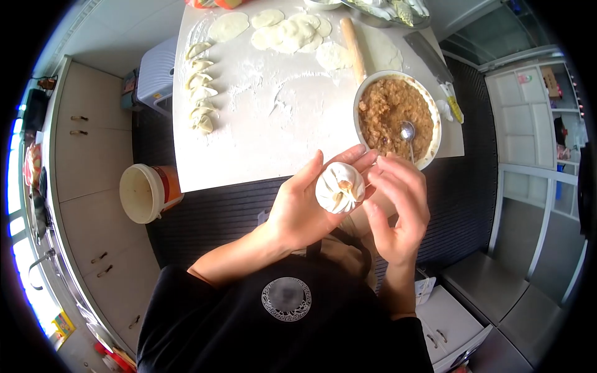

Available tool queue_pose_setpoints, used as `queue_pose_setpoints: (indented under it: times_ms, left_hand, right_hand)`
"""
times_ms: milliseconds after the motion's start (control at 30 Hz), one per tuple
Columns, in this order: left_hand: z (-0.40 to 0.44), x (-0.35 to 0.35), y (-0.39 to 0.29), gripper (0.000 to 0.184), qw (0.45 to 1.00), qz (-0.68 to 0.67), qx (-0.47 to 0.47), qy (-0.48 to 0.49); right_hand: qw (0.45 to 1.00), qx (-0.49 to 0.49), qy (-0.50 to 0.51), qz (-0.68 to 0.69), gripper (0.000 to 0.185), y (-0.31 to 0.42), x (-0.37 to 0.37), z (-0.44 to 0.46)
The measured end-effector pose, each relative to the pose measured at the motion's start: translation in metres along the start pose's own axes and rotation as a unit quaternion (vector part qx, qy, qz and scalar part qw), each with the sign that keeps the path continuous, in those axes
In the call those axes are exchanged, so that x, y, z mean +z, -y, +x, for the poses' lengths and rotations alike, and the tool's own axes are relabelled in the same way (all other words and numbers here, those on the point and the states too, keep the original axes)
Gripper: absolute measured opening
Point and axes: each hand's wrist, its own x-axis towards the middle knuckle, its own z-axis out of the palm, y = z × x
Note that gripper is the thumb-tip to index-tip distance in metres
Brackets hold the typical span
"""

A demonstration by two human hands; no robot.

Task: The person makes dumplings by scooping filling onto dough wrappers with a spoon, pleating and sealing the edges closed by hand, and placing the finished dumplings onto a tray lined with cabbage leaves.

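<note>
On the upturned palm of my left hand (pixel 289 208) sits a round pleated dough bun (pixel 339 194), its folds gathered at the top with a little brown filling showing in the middle. My right hand (pixel 401 211) is close beside the bun on its right, fingers bent and apart, holding nothing. Just beyond my hands stands a white bowl (pixel 438 127) of brown minced filling (pixel 385 109), with a metal spoon (pixel 407 130) stuck in it. The bowl is at the table's near right corner.
Folded dumplings (pixel 201 93) line the left side of the floury table (pixel 267 143). Flat dough wrappers (pixel 292 32), a rolling pin (pixel 352 46) and a cleaver (pixel 429 57) lie farther back. A bucket (pixel 140 194) stands on the floor at left.
</note>
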Motion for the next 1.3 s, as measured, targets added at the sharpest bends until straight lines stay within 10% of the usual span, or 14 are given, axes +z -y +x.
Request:
queue_pose_setpoints:
  times_ms: [433,1300]
  left_hand:
    - [0.002,0.008,0.003,0.062,1.000,0.002,0.025,0.007]
    - [-0.002,0.000,0.004,0.037,0.999,0.045,-0.025,-0.002]
  right_hand:
    - [0.998,0.039,-0.042,-0.017,0.047,0.015,0.016,-0.009]
    - [0.999,0.036,-0.039,-0.011,0.027,0.008,0.007,-0.013]
